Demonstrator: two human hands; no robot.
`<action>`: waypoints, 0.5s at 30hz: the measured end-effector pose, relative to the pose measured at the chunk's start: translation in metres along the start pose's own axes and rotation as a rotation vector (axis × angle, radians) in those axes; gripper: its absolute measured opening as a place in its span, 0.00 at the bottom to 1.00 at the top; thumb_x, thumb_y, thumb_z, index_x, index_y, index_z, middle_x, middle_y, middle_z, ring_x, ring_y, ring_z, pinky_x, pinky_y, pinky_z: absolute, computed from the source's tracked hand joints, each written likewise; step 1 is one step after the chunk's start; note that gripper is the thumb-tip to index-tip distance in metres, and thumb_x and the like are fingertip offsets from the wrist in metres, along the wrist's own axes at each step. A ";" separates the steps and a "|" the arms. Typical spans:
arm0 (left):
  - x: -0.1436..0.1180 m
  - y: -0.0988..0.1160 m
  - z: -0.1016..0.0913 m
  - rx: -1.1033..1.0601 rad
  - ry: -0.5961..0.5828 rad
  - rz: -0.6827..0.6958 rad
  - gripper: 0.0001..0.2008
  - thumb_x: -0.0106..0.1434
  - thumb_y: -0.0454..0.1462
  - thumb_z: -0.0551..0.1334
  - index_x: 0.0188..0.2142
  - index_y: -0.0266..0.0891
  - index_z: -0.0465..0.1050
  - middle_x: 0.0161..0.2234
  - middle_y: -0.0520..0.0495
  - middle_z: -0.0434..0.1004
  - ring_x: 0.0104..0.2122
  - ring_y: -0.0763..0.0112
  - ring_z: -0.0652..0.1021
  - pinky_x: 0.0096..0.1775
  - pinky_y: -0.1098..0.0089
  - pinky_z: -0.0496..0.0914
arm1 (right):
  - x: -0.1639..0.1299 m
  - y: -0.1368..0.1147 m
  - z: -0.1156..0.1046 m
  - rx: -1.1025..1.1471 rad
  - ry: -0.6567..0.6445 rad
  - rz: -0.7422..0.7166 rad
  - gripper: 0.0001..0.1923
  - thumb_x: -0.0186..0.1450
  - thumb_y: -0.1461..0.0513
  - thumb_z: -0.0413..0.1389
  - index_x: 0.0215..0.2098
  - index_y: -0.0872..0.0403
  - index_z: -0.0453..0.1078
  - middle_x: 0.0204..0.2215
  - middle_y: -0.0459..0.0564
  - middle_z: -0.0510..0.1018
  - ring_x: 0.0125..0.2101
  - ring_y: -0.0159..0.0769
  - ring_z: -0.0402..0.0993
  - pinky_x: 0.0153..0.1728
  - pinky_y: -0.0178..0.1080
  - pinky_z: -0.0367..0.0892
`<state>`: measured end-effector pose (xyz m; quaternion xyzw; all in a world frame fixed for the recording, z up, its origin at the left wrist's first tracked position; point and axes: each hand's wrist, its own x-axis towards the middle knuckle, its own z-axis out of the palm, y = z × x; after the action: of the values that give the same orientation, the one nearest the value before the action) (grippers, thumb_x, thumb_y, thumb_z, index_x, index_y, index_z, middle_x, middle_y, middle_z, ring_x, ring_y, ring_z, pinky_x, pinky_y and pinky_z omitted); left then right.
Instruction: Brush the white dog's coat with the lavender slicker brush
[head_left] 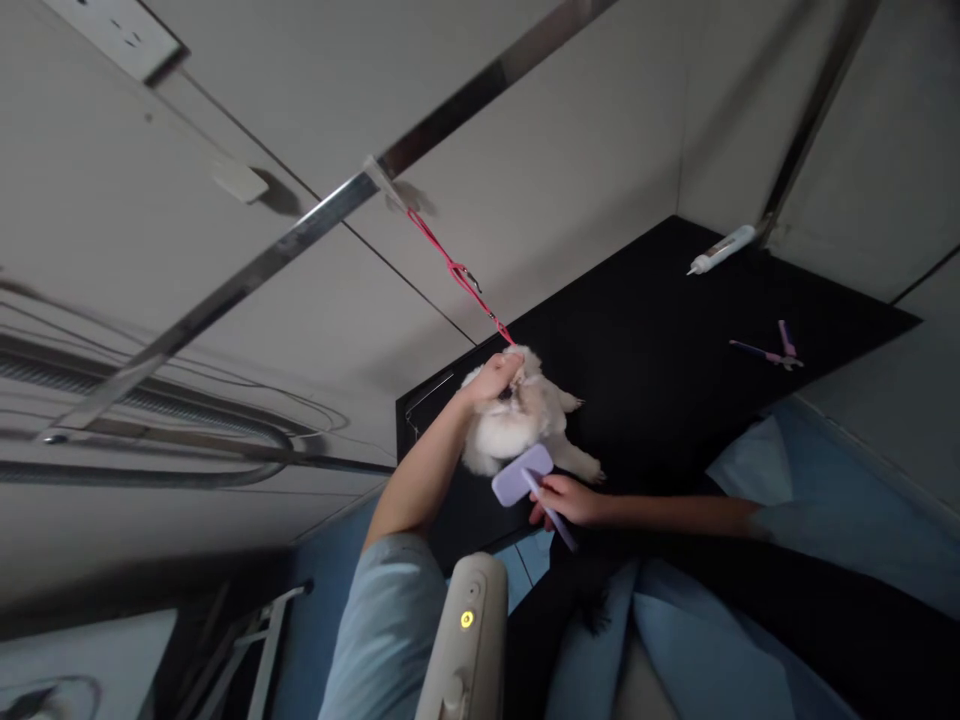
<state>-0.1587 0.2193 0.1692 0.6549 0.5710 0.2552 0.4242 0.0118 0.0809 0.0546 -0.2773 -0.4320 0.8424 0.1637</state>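
Holding small white dog (pixel 517 425) at head end: left hand (pixel 495 378), grip closed on fur near dog's muzzle. Right hand (pixel 566 500) just below dog, grip pinched around handle of lilac slicker brush (pixel 523 474); brush head touching dog's coat. Dog sits on black counter (pixel 660 340). Red leash (pixel 457 272) runs taut from dog's neck up to metal bar (pixel 247 275). White tube (pixel 721 249) and purple comb (pixel 769 352) lie on counter, well apart from dog. Cream dryer (pixel 465 640) below dog, amber light on.

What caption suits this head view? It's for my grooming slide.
Left hand steadies a small white dog on a black table while the right hand holds a purple brush against its fur.
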 end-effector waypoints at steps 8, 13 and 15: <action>0.006 0.010 0.011 0.071 0.071 0.039 0.34 0.58 0.65 0.55 0.15 0.39 0.59 0.15 0.54 0.57 0.20 0.77 0.61 0.24 0.71 0.57 | -0.002 -0.002 0.025 0.140 0.060 0.021 0.10 0.65 0.56 0.59 0.33 0.52 0.64 0.25 0.48 0.78 0.22 0.33 0.74 0.26 0.38 0.70; 0.003 0.012 0.015 0.081 0.115 0.049 0.32 0.58 0.65 0.55 0.17 0.40 0.58 0.16 0.54 0.57 0.20 0.76 0.60 0.24 0.71 0.57 | -0.006 -0.003 0.030 0.187 0.099 -0.121 0.10 0.68 0.54 0.56 0.36 0.51 0.64 0.32 0.51 0.80 0.28 0.34 0.78 0.35 0.41 0.74; 0.002 0.012 0.017 0.090 0.140 0.024 0.32 0.59 0.64 0.55 0.17 0.40 0.56 0.16 0.55 0.54 0.20 0.77 0.59 0.23 0.71 0.55 | -0.005 0.000 0.031 0.172 0.161 -0.082 0.09 0.69 0.54 0.53 0.36 0.51 0.63 0.31 0.50 0.80 0.28 0.34 0.79 0.36 0.41 0.74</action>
<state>-0.1379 0.2164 0.1702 0.6607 0.6021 0.2796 0.3504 -0.0034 0.0587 0.0707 -0.3111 -0.3547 0.8440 0.2551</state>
